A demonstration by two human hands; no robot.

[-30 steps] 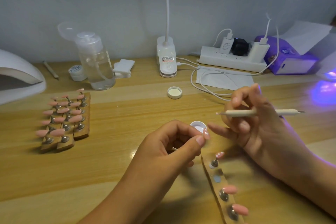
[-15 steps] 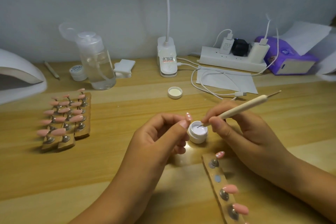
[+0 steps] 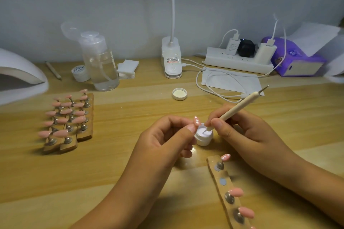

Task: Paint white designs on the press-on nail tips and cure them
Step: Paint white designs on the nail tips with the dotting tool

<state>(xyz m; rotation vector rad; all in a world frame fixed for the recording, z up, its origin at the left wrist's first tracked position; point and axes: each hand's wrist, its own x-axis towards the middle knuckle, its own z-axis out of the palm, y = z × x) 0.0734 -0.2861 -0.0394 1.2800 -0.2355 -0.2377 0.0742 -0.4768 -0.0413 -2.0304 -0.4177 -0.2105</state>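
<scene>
The nail tip [image 3: 196,121], pink with a few white dots on it, is pinched between the thumb and forefinger of the left hand [image 3: 167,139] and held up just beside the rim of the pot of white gel [image 3: 203,136]. The other fingers curl under, and I cannot see from here whether its little stand is in that fist. The right hand [image 3: 242,132] grips the dotting tool [image 3: 236,109] like a pen, with the tool's point down inside the open pot and touching the white surface.

I read this as the loading step: picking up gel for another dot, with the design on this tip only partly done. The next move, as I judge it, calls for lifting the point out with a small bead, crossing the short gap to the tip, and touching down lightly while the left hand keeps the tip steady.

Nearer me on the counter [image 3: 121,173] lies the wooden strip [image 3: 222,178]. One dotted tip sits at its far end, two plain ones lower down, and two pegs are bare. The pot's lid [image 3: 179,94] lies beyond the hands. The full racks [image 3: 68,117] stand well off to the left, and the curing lamp [image 3: 18,72] sits at the far left edge.
</scene>
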